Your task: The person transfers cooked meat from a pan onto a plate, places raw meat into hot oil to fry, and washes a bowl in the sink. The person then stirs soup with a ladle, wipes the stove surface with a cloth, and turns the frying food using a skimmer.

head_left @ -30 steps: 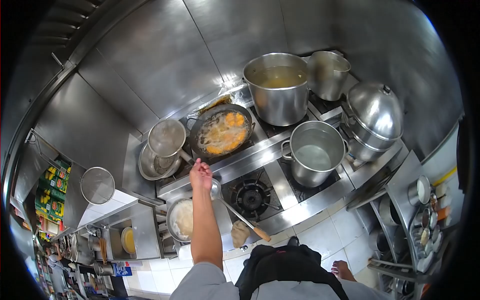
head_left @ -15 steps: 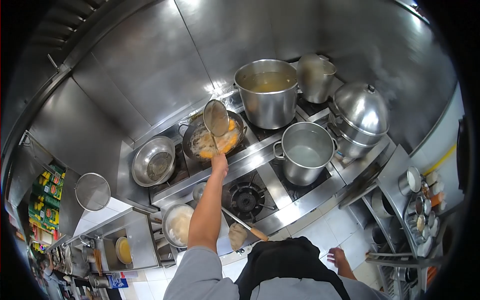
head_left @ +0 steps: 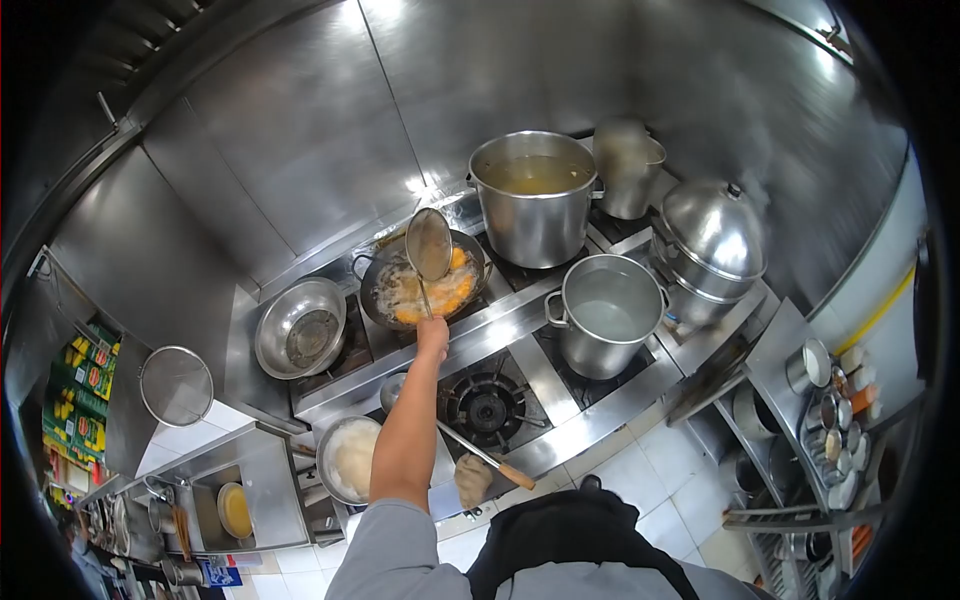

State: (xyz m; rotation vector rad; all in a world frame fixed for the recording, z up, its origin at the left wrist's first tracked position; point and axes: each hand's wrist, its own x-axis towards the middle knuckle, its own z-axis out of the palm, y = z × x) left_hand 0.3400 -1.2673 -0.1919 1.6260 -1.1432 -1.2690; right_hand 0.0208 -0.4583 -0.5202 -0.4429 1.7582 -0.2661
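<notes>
My left hand (head_left: 432,337) is closed around the handle of a round mesh strainer (head_left: 430,245). The strainer's mesh is over the back part of a dark wok (head_left: 377,290), where orange pieces (head_left: 452,292) sit in bubbling oil. Left of the wok stands a metal bowl (head_left: 302,328). Below my forearm is a bowl of pale batter-like contents (head_left: 352,458), with a long wooden-handled ladle (head_left: 470,445) lying to its right. My right hand is out of view.
A tall pot of yellowish liquid (head_left: 533,215), a pot of clear liquid (head_left: 607,315) and a domed steamer (head_left: 712,235) stand right of the wok. An unlit-looking burner (head_left: 487,411) is in front. Another strainer (head_left: 176,386) hangs at left; shelves (head_left: 790,410) hold containers at right.
My left hand has carried the strainer from above the metal bowl to over the wok, uncovering the bowl. My right hand has left the view. The camera view has shifted slightly.
</notes>
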